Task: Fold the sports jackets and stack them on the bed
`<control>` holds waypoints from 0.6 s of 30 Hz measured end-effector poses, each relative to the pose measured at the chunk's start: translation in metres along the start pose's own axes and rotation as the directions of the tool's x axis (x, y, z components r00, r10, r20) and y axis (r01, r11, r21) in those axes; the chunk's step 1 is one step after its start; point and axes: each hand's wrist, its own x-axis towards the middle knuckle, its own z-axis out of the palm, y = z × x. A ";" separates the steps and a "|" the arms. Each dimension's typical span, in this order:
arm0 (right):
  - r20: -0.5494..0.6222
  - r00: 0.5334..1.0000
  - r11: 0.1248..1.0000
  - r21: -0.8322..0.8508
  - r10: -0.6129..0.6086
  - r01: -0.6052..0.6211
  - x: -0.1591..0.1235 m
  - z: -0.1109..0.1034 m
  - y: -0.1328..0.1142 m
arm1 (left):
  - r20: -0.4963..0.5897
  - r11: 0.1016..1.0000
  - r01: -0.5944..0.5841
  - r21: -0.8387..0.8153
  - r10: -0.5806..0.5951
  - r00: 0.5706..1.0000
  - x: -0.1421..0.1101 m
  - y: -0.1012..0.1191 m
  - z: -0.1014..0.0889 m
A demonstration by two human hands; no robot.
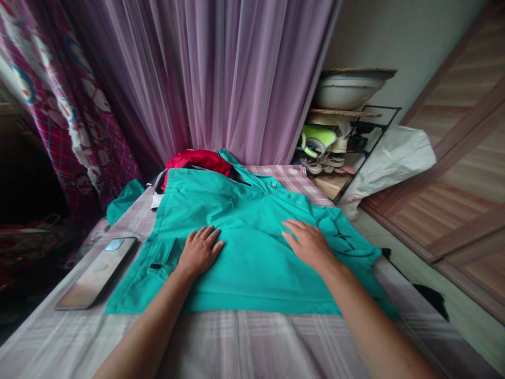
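Observation:
A teal jacket [252, 263] lies spread over the plaid cloth [252, 342] in front of me, its lower hem toward me. My left hand [200, 249] rests flat on the jacket's left half, fingers spread, beside a pocket with a small black tab [157, 266]. Over the right half, my right hand [305, 241] has its fingers stretched out, palm down on or just above the fabric; I cannot tell if it presses. Neither hand holds anything. The collar end, with a round snap [274, 185], points away from me. One teal sleeve [125, 201] hangs at the far left edge.
A phone [97, 273] lies left of the jacket. Behind it sits a red garment [197, 159] against the purple curtain [244, 79]. At the back right, a rack [381, 139] holds a large bowl [349, 89] and shoes. A white plastic bag [394, 158] hangs beside it.

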 end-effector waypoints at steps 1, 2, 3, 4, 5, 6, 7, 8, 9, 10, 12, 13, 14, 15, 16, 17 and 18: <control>-0.028 0.999 0.998 0.049 -0.027 0.029 0.010 0.003 -0.012 | 0.000 1.000 0.003 0.001 -0.003 1.000 0.000 0.000 0.000; -0.047 0.998 0.994 0.093 -0.048 0.052 0.018 0.008 -0.023 | 0.001 1.000 0.006 0.000 -0.006 1.000 -0.001 0.001 -0.001; -0.055 0.997 0.989 0.129 -0.062 0.069 0.025 0.015 -0.032 | 0.004 1.000 0.007 -0.002 -0.007 1.000 -0.001 0.001 -0.001; -0.052 0.996 0.985 0.153 -0.071 0.078 0.029 0.024 -0.039 | 0.007 1.000 0.007 -0.006 -0.007 1.000 -0.001 0.001 -0.002; -0.040 0.997 0.983 0.168 -0.073 0.078 0.031 0.034 -0.044 | 0.010 1.000 0.008 -0.012 -0.008 1.000 -0.002 0.001 -0.002; -0.024 0.997 0.982 0.175 -0.070 0.073 0.032 0.045 -0.047 | 0.012 1.000 0.010 -0.017 -0.010 1.000 -0.002 0.001 -0.002; -0.012 0.998 0.982 0.180 -0.062 0.063 0.031 0.056 -0.049 | 0.014 1.000 0.013 -0.024 -0.012 1.000 -0.002 0.001 -0.002; -0.007 0.999 0.981 0.187 -0.052 0.052 0.029 0.065 -0.048 | 0.016 0.999 0.015 -0.031 -0.014 1.000 -0.003 0.000 -0.001; -0.012 0.999 0.979 0.199 -0.043 0.044 0.027 0.073 -0.046 | 0.016 0.999 0.016 -0.040 -0.016 1.000 -0.003 0.000 -0.001; -0.025 0.999 0.976 0.215 -0.038 0.042 0.025 0.079 -0.044 | 0.016 0.999 0.017 -0.051 -0.016 1.000 -0.003 0.000 0.000; -0.062 0.997 0.967 0.249 -0.038 0.052 0.022 0.086 -0.039 | 0.012 0.996 0.020 -0.085 -0.019 1.000 -0.004 -0.001 0.003; -0.080 0.996 0.964 0.260 -0.040 0.059 0.022 0.088 -0.037 | 0.005 0.994 0.022 -0.111 -0.022 1.000 -0.003 -0.002 0.004; -0.095 0.995 0.962 0.265 -0.042 0.066 0.021 0.088 -0.036 | -0.005 0.989 0.022 -0.146 -0.023 1.000 -0.002 -0.005 0.005; -0.107 0.993 0.961 0.267 -0.045 0.072 0.021 0.089 -0.035 | -0.016 0.981 0.018 -0.193 -0.021 1.000 -0.001 -0.008 0.005; -0.115 0.992 0.961 0.266 -0.048 0.077 0.022 0.089 -0.035 | -0.031 0.968 0.010 -0.250 -0.019 0.999 0.000 -0.012 0.004; -0.121 0.991 0.961 0.264 -0.052 0.082 0.022 0.089 -0.035 | -0.054 0.951 0.002 -0.309 -0.020 0.998 0.002 -0.018 0.002; -0.123 0.991 0.961 0.262 -0.056 0.086 0.022 0.089 -0.035 | -0.085 0.933 -0.006 -0.359 -0.026 0.996 0.003 -0.024 -0.001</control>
